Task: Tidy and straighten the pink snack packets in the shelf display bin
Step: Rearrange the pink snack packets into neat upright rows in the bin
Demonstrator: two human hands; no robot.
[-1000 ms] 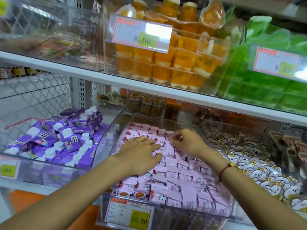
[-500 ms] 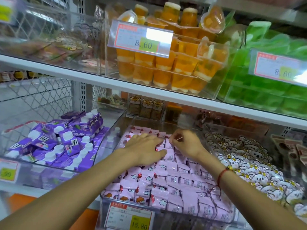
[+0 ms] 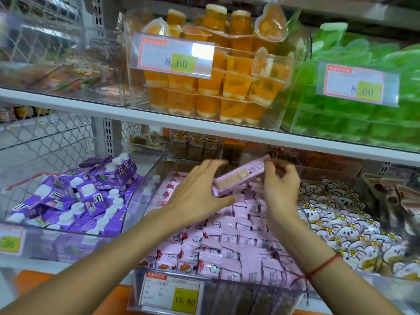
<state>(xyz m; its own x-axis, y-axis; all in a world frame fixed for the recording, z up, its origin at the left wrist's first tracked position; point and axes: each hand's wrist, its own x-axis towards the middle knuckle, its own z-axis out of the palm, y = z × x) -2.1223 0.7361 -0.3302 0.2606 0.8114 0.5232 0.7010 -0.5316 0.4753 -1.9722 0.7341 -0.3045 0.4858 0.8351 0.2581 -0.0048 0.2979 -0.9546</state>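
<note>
A clear plastic bin (image 3: 218, 289) on the lower shelf holds several pink snack packets (image 3: 241, 244) lying in rough rows. One pink packet (image 3: 238, 177) is lifted above the back of the bin, its printed back side facing me. My right hand (image 3: 280, 186) pinches its right end with curled fingers. My left hand (image 3: 198, 192) holds its left end, thumb under the packet and fingers stretched along its far side. A red string bracelet sits on my right wrist.
A bin of purple drink cartons (image 3: 75, 198) stands to the left, a bin of white koala-print packets (image 3: 347, 226) to the right. A price tag (image 3: 171, 293) hangs on the pink bin's front. The upper shelf edge (image 3: 204, 126) with orange jelly cups (image 3: 218, 87) lies just above my hands.
Both hands were pressing on the packets at the back of the bin. They have risen together, lifting one pink packet clear of the pile.
</note>
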